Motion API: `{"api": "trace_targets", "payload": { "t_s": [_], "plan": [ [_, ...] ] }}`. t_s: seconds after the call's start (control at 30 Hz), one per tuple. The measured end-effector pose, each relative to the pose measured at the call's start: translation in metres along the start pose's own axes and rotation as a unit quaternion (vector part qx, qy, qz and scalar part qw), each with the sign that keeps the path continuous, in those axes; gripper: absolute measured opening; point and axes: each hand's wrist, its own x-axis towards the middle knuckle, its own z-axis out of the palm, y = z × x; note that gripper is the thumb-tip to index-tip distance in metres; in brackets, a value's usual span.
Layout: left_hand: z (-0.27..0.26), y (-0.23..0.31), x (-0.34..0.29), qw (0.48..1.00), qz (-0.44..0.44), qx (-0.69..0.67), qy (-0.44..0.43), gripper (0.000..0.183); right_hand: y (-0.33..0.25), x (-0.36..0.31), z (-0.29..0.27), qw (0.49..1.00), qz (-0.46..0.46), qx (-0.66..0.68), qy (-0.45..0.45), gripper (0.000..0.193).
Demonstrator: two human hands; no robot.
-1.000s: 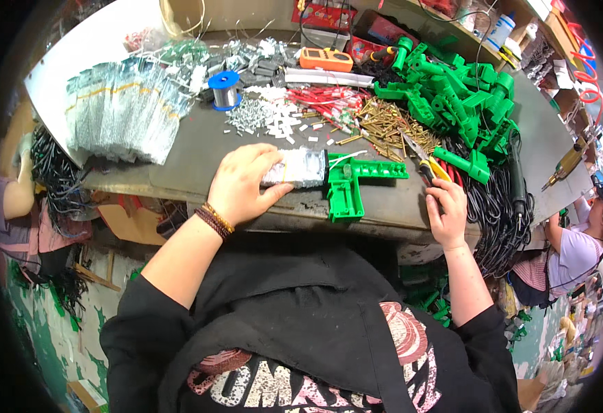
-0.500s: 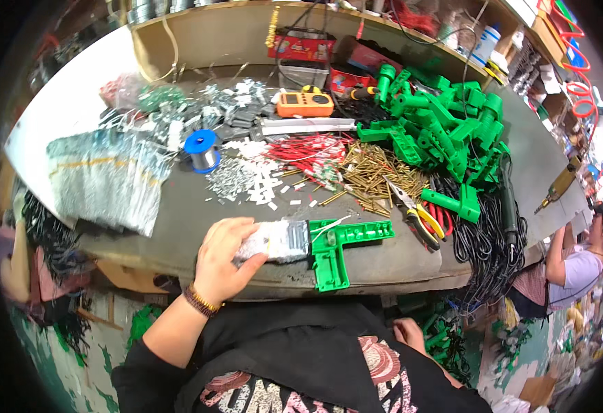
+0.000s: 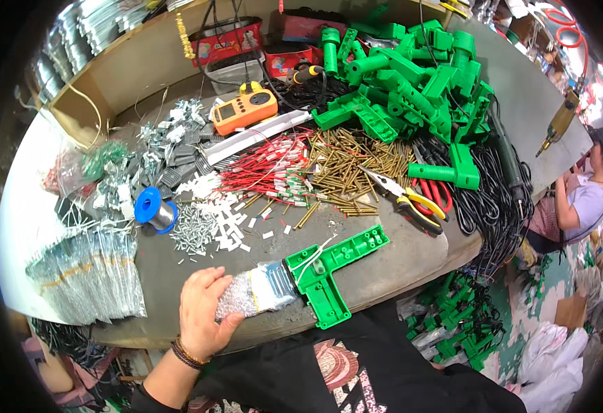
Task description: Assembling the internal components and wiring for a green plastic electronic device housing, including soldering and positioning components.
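Note:
My left hand (image 3: pixel 205 313) lies at the bench's near edge, thumb and fingers closed round the bubble-wrapped end of a flat piece (image 3: pixel 253 290). The far end of that piece, with a dark ribbed strip, meets a green plastic half-shell (image 3: pixel 329 292). Open side up, the T-shaped shell shows its ribs and screw posts; a pale wire (image 3: pixel 315 256) lies across it. My right hand is not visible beyond the black sleeve at the lower right.
Beyond lie white tubing bits (image 3: pixel 229 227), red wires (image 3: pixel 263 172), brass screws (image 3: pixel 346 168) and pliers (image 3: pixel 408 199). Green shells (image 3: pixel 411 76) are heaped behind. A blue solder spool (image 3: pixel 155 210), orange multimeter (image 3: pixel 245 111) and bubble-wrapped pieces (image 3: pixel 88 279) stand left. A powered screwdriver (image 3: pixel 559 124) hangs right.
The view has swung, so the bench appears tilted. My left hand still holds the wrapped piece beside the green shell. My right hand, seen earlier at the lower right, has dropped out of sight.

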Motion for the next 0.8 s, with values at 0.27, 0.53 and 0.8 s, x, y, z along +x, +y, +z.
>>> {"api": "trace_targets", "payload": {
  "t_s": [0.27,0.53,0.8],
  "plan": [
    [-0.008,-0.003,0.0,0.999,-0.013,-0.033,-0.032,0.046,-0.005,-0.018,0.028,0.999,0.013,-0.004,-0.032,0.018],
    [-0.013,-0.01,-0.005,0.996,-0.027,-0.072,-0.044,0.047,-0.016,0.002,0.026,0.995,-0.015,-0.043,-0.083,0.019],
    [-0.015,-0.022,-0.003,0.99,-0.012,-0.132,-0.049,0.045,-0.019,-0.012,0.024,0.987,-0.003,-0.083,-0.137,0.021]
  ]
}}
